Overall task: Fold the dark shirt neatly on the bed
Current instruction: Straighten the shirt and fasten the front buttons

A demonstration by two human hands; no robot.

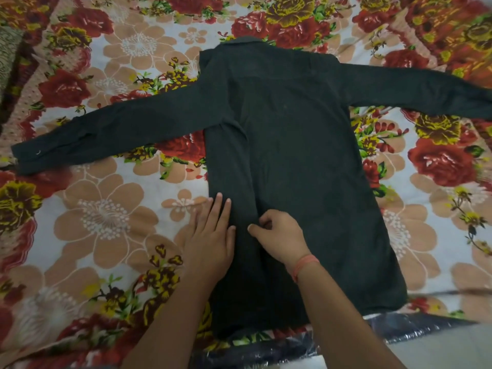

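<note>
So, dark shirt [287, 155] flat on bed [106, 222]

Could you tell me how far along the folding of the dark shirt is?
Done: the dark shirt lies flat on the floral bedsheet, a strip of its left side apparently turned inward. In hand: the left hand presses flat on that edge; the right hand pinches the cloth beside it. Left: both sleeves lie outstretched, the right side is unfolded.
</note>
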